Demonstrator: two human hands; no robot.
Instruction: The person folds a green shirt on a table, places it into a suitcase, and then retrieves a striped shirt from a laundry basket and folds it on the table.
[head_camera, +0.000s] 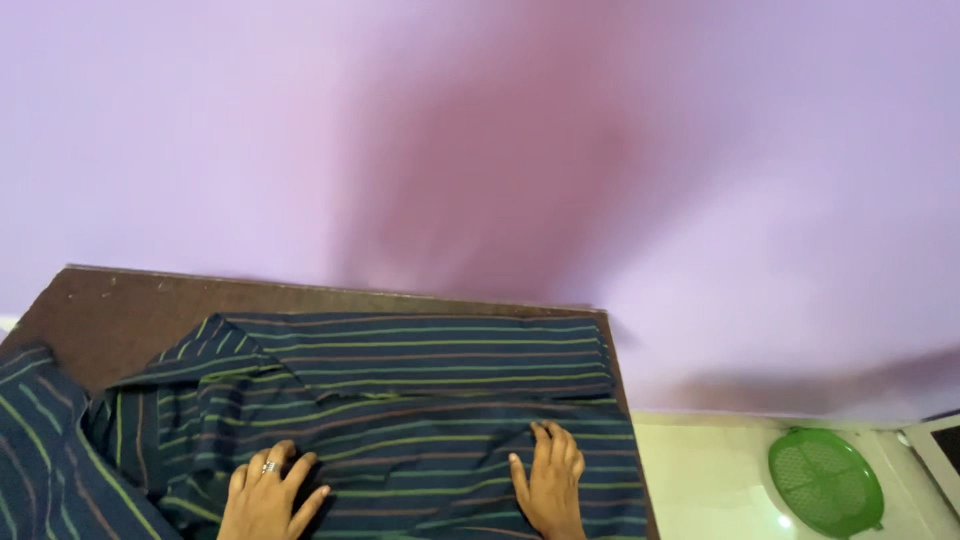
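Striped cloth (400, 400), dark navy with thin green and reddish lines, lies spread over a dark brown surface (110, 320) directly under and ahead of both hands in the head view. Its far edge runs just short of the surface's back edge, one corner is folded over on the left, and more of the same fabric hangs off beyond the left hand.

Both hands rest palm down on the near part of the cloth. The left hand (268, 495), with a ring on one finger, has its fingers spread and flat against the fabric. The right hand (550, 480) also lies flat, fingers extended and close together, pressing near a crease that runs between the two hands. Neither hand pinches or grips anything.

Judging from the wrinkles ahead of the fingertips, smoothing would go best with flat palms stroking outward from the middle toward the edges, keeping the stripes straight so that the layers stay aligned, and dealing with the folded left corner separately.

A lilac wall (480, 130) rises right behind the surface. To the right of the right hand, well apart, a round green perforated lid or strainer (825, 480) lies on a pale tiled floor (710, 480). Nothing lies on the cloth to obstruct the hands.
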